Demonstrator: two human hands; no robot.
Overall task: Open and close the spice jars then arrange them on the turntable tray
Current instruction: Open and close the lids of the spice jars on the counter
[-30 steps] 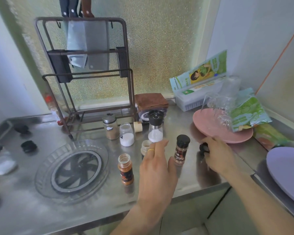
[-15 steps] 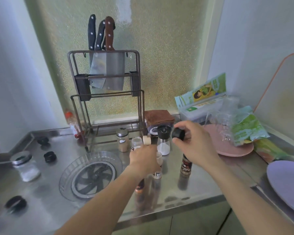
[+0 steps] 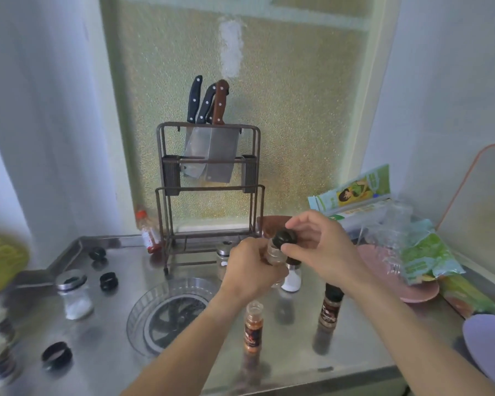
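Note:
My left hand point(image 3: 253, 268) grips a small clear spice jar point(image 3: 274, 254), held up above the steel counter. My right hand point(image 3: 322, 247) pinches a black lid point(image 3: 283, 238) right at the jar's mouth, tilted on it. Below them an orange spice jar point(image 3: 252, 330) stands without a lid, and a brown spice jar point(image 3: 330, 308) with a black lid stands to its right. A jar of white powder point(image 3: 292, 278) sits behind my hands. The clear turntable tray point(image 3: 143, 315) lies on the counter to the left with nothing on it.
Loose black lids point(image 3: 108, 281) and a lidless glass jar with white powder point(image 3: 74, 295) lie at the left. A knife rack point(image 3: 209, 195) stands at the back. A pink plate point(image 3: 423, 292), plastic packets and a purple plate point(image 3: 489, 347) crowd the right side.
My left hand picked the small clear jar off the counter and raised it. My right hand lifted the black lid from the counter and brought it onto the jar's mouth.

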